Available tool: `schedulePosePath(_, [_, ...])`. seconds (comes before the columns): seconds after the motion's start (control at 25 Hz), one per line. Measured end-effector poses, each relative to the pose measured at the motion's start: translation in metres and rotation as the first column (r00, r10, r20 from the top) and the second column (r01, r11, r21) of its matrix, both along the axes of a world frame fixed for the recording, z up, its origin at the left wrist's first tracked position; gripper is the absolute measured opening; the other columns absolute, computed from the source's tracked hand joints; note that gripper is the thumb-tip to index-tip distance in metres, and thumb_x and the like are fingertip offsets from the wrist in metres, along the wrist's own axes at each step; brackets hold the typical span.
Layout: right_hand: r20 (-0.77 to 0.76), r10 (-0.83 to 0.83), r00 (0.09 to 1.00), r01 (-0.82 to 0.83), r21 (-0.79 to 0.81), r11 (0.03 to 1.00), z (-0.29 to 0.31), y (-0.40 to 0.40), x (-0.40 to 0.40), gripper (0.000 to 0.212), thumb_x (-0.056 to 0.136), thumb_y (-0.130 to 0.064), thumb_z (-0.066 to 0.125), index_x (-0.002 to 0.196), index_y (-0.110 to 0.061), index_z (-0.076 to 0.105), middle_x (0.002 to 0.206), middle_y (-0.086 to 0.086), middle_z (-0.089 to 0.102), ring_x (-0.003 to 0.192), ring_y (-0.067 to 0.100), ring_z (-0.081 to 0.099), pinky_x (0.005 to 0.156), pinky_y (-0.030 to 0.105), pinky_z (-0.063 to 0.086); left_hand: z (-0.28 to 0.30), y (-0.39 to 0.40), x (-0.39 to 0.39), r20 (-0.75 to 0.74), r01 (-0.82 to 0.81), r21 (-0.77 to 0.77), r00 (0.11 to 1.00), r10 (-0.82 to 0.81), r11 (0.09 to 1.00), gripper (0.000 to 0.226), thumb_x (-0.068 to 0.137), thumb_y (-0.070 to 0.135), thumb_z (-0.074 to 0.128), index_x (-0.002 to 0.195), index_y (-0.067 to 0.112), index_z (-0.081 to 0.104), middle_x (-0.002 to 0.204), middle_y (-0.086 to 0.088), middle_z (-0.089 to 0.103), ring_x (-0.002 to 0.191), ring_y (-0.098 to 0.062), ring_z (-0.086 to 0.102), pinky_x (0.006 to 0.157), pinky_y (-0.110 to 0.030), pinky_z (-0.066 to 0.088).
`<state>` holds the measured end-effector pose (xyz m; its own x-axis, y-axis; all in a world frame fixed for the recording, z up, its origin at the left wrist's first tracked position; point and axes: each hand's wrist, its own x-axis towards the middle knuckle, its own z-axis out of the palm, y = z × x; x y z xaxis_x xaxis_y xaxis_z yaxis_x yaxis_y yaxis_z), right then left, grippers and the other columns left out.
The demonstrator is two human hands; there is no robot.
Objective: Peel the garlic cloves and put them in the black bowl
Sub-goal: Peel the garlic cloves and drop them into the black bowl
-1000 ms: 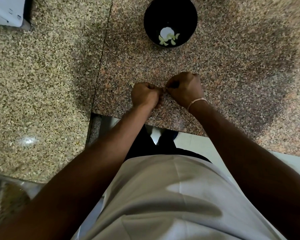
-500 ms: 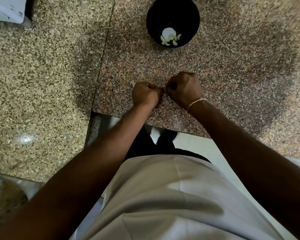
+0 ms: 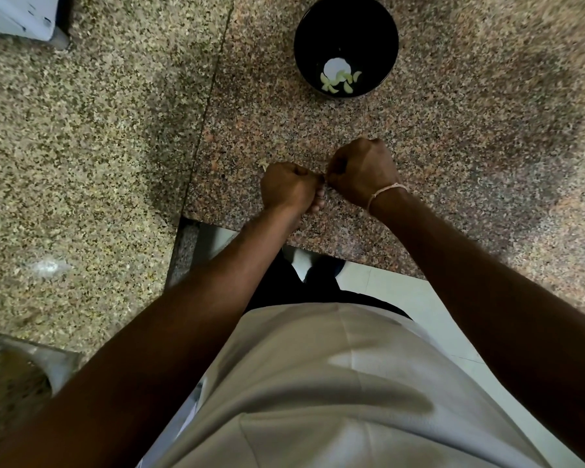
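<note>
Cloves [image 3: 339, 83], about five by my count, lie in one black bowl [image 3: 382, 35]; my left hand [image 3: 289, 188] and right hand [image 3: 362, 170] are both curled, holding something unseen.

Single head-worn view, steeply down over close hands, granite counter [image 3: 470, 163] beyond.

black bowl [image 3: 382, 28] | pale green cloves [image 3: 338, 83] | speckled pink-brown granite counter [image 3: 470, 130]

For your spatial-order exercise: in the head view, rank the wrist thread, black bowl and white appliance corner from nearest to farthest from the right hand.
1. Wrist thread, on that arm's wrist.
2. Black bowl, ahead on the counter.
3. White appliance corner, far left.
</note>
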<state>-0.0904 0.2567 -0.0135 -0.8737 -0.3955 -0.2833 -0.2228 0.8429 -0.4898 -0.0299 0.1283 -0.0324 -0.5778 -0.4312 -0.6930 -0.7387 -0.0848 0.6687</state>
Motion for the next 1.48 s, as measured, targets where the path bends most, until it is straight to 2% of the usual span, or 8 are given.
schedulePosePath(0.28, [-0.013,-0.007,1.000,0.007,-0.042,0.999,-0.001,0.005,0.003,0.003,0.085,-0.019,0.077,0.083,-0.022,0.078,0.079,-0.009,0.068,0.070,0.009,0.062,0.071,0.023,0.051,0.002,-0.001,0.001,0.010,-0.009,0.025,1.000,0.009,1.000,0.017,0.086,0.005,0.082,0.076,-0.001,0.070,0.063,-0.018,0.073,0.049,-0.028,0.069,0.045,-0.032,0.054])
schedulePosePath(0.48, [-0.046,0.016,0.999,-0.016,-0.014,1.000,-0.001,0.001,0.004,0.007,0.084,-0.017,0.072,0.078,-0.020,0.073,0.077,-0.005,0.061,0.068,0.012,0.058,0.064,0.022,0.043,-0.001,-0.002,-0.001,0.014,-0.009,0.027,1.000,0.009,1.000,0.021,0.087,0.005,0.082,0.071,0.002,0.069,0.060,-0.016,0.071,0.047,-0.028,0.067,0.047,-0.033,0.053])
schedulePosePath(0.72, [-0.013,0.008,1.000,-0.008,0.036,0.999,0.003,-0.008,0.000,0.008,0.084,-0.016,0.073,0.077,-0.017,0.076,0.078,0.000,0.072,0.070,0.015,0.068,0.064,0.032,0.061,0.000,-0.001,-0.005,0.028,0.020,-0.033,0.999,-0.019,0.999,0.024,0.088,0.006,0.080,0.066,0.003,0.071,0.059,-0.014,0.071,0.047,-0.027,0.069,0.045,-0.030,0.053])
schedulePosePath(0.84, [-0.003,-0.002,1.000,0.002,0.022,1.000,0.003,-0.006,-0.001,0.008,0.086,-0.015,0.075,0.079,-0.018,0.077,0.080,-0.001,0.073,0.071,0.013,0.067,0.067,0.029,0.059,-0.001,0.000,-0.005,0.043,0.028,-0.046,0.999,-0.026,0.999,0.022,0.089,0.006,0.079,0.068,0.001,0.073,0.059,-0.013,0.072,0.048,-0.027,0.071,0.047,-0.030,0.053])
schedulePosePath(0.96, [-0.020,-0.031,0.999,0.030,-0.082,0.996,0.000,0.006,0.005,0.007,0.087,-0.013,0.074,0.086,-0.017,0.080,0.085,-0.001,0.075,0.073,0.011,0.066,0.073,0.027,0.058,-0.001,0.000,-0.002,0.029,0.030,-0.026,0.999,-0.030,0.999,0.015,0.089,0.006,0.079,0.078,-0.002,0.074,0.061,-0.014,0.073,0.050,-0.028,0.072,0.047,-0.031,0.054])
schedulePosePath(1.16, [-0.075,-0.055,0.996,0.042,-0.166,0.985,-0.007,0.015,0.013,0.010,0.086,-0.016,0.074,0.092,-0.014,0.082,0.091,0.006,0.076,0.080,0.022,0.070,0.076,0.033,0.058,-0.003,-0.001,-0.002,0.041,0.017,-0.001,0.999,-0.017,1.000,0.015,0.085,0.006,0.083,0.077,0.001,0.071,0.063,-0.014,0.074,0.053,-0.030,0.073,0.049,-0.035,0.057])
schedulePosePath(1.28, [-0.082,-0.027,0.996,0.013,-0.168,0.986,-0.006,0.014,0.013,0.010,0.087,-0.015,0.074,0.092,-0.013,0.082,0.092,0.007,0.075,0.080,0.023,0.069,0.074,0.031,0.055,-0.002,-0.001,-0.004,0.060,0.006,0.001,0.998,-0.006,1.000,0.016,0.085,0.008,0.084,0.077,0.001,0.072,0.062,-0.014,0.073,0.051,-0.029,0.072,0.048,-0.032,0.055])
schedulePosePath(1.48, [-0.125,0.005,0.992,-0.019,-0.117,0.993,-0.004,0.011,0.014,0.011,0.088,-0.014,0.068,0.089,-0.014,0.079,0.091,0.007,0.071,0.078,0.021,0.065,0.069,0.024,0.043,0.001,-0.002,-0.009,0.090,0.030,-0.019,0.996,-0.028,0.999,0.017,0.085,0.008,0.082,0.072,-0.001,0.074,0.060,-0.014,0.072,0.051,-0.030,0.072,0.052,-0.040,0.061])
